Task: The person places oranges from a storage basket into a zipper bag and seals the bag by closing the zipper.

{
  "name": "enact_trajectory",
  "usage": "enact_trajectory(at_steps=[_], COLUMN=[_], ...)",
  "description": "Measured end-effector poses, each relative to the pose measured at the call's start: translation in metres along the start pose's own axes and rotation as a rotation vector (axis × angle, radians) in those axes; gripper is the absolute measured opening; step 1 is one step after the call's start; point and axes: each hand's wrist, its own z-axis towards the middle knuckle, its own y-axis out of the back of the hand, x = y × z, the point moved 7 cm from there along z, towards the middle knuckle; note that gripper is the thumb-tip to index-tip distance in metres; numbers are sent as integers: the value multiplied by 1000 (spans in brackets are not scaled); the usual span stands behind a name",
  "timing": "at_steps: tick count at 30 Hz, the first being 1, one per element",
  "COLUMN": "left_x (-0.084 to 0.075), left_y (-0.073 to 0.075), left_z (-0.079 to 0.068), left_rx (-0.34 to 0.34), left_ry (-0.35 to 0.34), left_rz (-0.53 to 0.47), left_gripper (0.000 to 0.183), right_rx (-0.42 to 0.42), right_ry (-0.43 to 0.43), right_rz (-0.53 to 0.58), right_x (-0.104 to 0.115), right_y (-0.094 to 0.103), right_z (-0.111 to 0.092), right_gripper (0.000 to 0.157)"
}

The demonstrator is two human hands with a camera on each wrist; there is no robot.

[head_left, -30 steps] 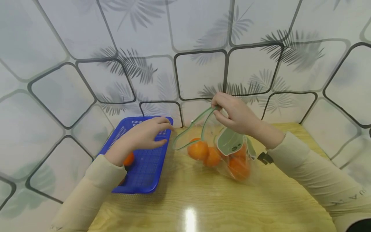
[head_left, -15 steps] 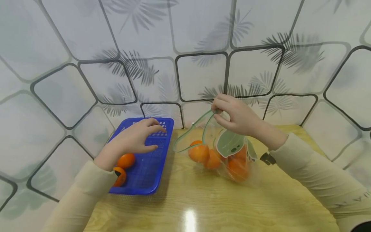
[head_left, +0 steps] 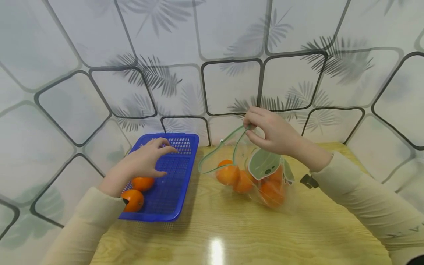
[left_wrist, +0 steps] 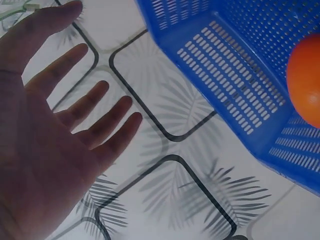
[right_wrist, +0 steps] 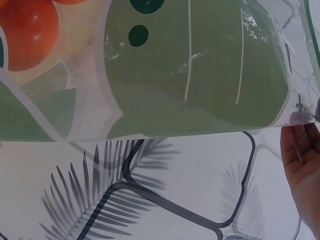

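My right hand (head_left: 269, 130) pinches the top corner of a clear zip bag (head_left: 265, 165) with a green seal and a green printed pattern. The bag's mouth gapes toward the left, and several oranges (head_left: 228, 173) lie inside it. In the right wrist view, fingers (right_wrist: 300, 150) grip the bag's edge. My left hand (head_left: 140, 160) is over the blue plastic basket (head_left: 179, 206), fingers apart and holding nothing. Below its wrist, two oranges (head_left: 133, 200) sit at the basket's left side. The left wrist view shows the spread palm (left_wrist: 55, 135) beside the basket, with one orange (left_wrist: 306, 80) visible in it.
The basket and bag stand on a light wooden table (head_left: 212, 228), with a gap of bare wood between them. A patterned wall covering (head_left: 232, 88) rises right behind and at both sides.
My left hand has moved left and slightly down, from the basket's right rim to over its left part, uncovering the two oranges. The right hand keeps its hold on the bag.
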Motion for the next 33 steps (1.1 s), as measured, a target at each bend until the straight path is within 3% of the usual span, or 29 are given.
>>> enact_trajectory(at_steps=[8,15,25,33], left_x=[23,45,61,76], left_y=[-12,-16,-27,-45], left_z=[-4,-1,7,11], left_rx=[44,44,210,343], left_ry=[77,97,180,295], left_rz=[-27,-20,-20,-20], left_gripper=[66,64,66,67], right_rx=[-7,-30,-31,-18], right_ry=[3,27,20,16], right_rz=[0,-1,-1,8], right_x=[0,0,-1,-1], right_y=[-1,1,3,1], right_z=[-4,-3,-4,-6], right_gripper=[8,7,6,7])
